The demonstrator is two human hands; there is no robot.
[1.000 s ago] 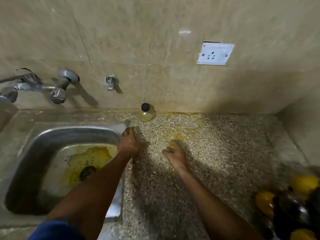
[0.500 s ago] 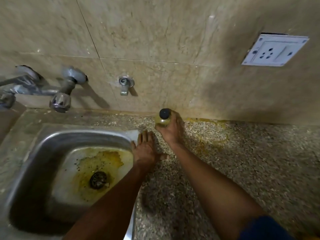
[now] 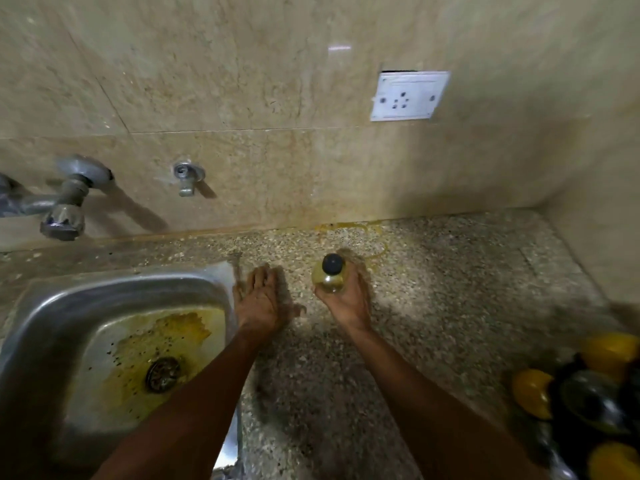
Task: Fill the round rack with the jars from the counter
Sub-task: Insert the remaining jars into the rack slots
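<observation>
A small clear jar [image 3: 328,278] with yellowish contents and a black lid is held above the speckled counter [image 3: 450,289], with my right hand [image 3: 348,299] shut around it. My left hand [image 3: 261,299] lies flat, palm down, fingers together, on the counter beside the sink's right rim. At the lower right edge stands the round rack [image 3: 588,400], dark with a shiny centre. Yellow-lidded jars [image 3: 531,393] sit around it; the rack is cut off by the frame and blurred.
A steel sink [image 3: 114,344] with a yellow stain and a drain fills the lower left. Taps [image 3: 65,206] and a small valve [image 3: 187,176] stick out of the tiled wall. A white socket [image 3: 408,95] is on the wall. A side wall closes the counter at the right.
My right hand reached to the wall, closed on the jar, and has now drawn it back toward me and off the counter. My left hand stayed by the sink rim.
</observation>
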